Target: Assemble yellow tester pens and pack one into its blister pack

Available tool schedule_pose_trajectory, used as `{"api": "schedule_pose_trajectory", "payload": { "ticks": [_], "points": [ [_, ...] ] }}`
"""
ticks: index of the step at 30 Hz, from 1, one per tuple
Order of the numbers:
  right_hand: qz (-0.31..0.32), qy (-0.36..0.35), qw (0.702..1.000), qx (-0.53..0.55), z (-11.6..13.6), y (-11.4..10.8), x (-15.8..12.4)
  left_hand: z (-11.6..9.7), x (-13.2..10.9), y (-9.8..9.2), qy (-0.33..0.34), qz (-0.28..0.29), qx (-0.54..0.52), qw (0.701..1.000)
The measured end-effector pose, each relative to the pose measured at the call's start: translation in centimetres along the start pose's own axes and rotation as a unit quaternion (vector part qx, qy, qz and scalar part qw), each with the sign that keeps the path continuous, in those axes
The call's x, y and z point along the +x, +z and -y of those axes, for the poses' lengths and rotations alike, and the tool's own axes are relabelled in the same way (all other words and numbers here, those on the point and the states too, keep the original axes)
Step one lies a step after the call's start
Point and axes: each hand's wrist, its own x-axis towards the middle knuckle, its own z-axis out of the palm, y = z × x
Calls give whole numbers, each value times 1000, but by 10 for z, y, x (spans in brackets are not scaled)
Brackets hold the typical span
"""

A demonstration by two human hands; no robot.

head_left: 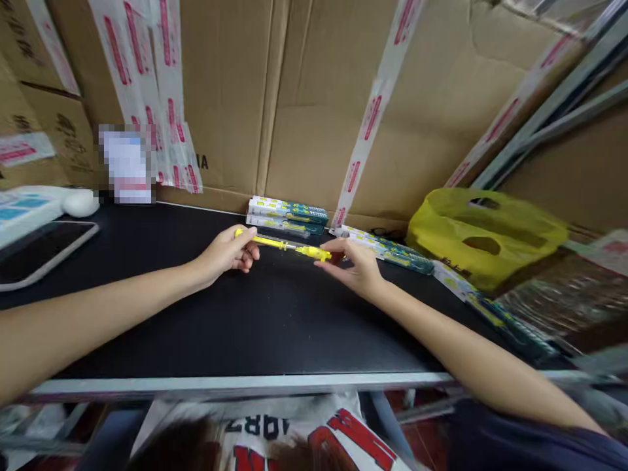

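A slim yellow tool [269,242] with a short metal section near its middle is held level above the black table [275,320]. Its exact kind does not show clearly. My left hand [228,250] pinches its left end between thumb and fingers. At the other end, the thumb and fingers of my right hand [357,265] are closed on the wider yellow part. Just behind the tool, a stack of white and teal printed packs [287,216] stands against the cardboard. More such packs [387,248] lie to the right of it.
Tall cardboard [314,118] with red and white tape walls off the back. A yellow plastic bag [441,229] sits at the right, near further packs [485,307]. On the left lie a phone [46,252] and a white box [24,206]. The table's pale front edge [255,384] runs before me.
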Motion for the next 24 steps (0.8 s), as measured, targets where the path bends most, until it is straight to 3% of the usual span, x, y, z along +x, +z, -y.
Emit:
{"api": "schedule_pose_trajectory", "payload": {
  "ticks": [7,15,20,24],
  "points": [
    [49,31,998,-14,-6,3,-5,0,0,2,-6,-7,-8,1000],
    [63,131,988,47,-4,3,-3,3,1,1,-34,-2,-77,996],
    [52,150,982,107,-7,-17,8,0,1,2,-45,-19,-103,994],
    [27,227,973,13,-24,-38,17,0,2,2,-56,-44,-108,992]
  ]
}}
